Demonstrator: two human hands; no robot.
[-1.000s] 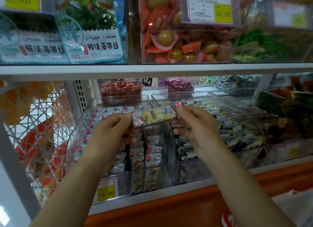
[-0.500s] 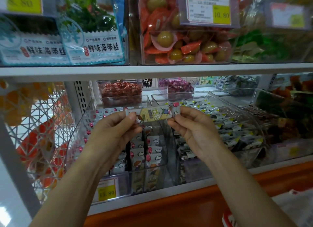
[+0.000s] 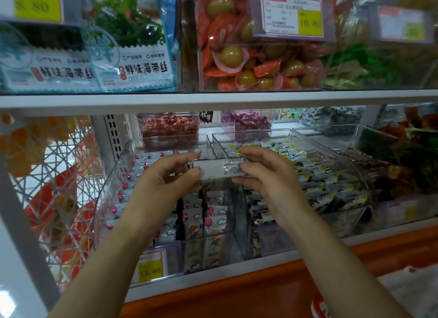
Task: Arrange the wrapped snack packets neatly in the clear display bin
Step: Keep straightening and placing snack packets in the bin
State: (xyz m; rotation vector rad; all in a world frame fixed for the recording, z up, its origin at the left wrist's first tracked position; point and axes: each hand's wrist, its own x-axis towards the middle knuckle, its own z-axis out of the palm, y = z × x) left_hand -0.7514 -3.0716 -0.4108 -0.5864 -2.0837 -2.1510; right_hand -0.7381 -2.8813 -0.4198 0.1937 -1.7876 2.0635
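Nearest, an orange ledge [image 3: 237, 298] runs along the foot of the shelf, and two bare forearms reach up over it. Just above it a yellow price tag [image 3: 150, 269] sits on the front of the clear display bin [image 3: 111, 182], where rows of packets [image 3: 206, 222], white with pink dots and small clouds, are lined up side by side. Above these rows, towards the bin's right half, the snack packet [image 3: 220, 168] is held level in the air with its pale printed back to the camera. The left hand [image 3: 166, 182] pinches the packet's left end, thumb below and fingers curled over the top. The right hand [image 3: 267, 182] pinches the right end the same way. Beside the bin on the right, a neighbouring bin [image 3: 355, 151] holds dark packets with yellow corners, and a white wire basket [image 3: 52, 187] stands to the left. Farther back are tubs of red sweets [image 3: 168, 128] and purple sweets [image 3: 248, 123]. Over the white shelf board [image 3: 213, 99] stand seaweed bags [image 3: 132, 56] and a price label [image 3: 291, 21].
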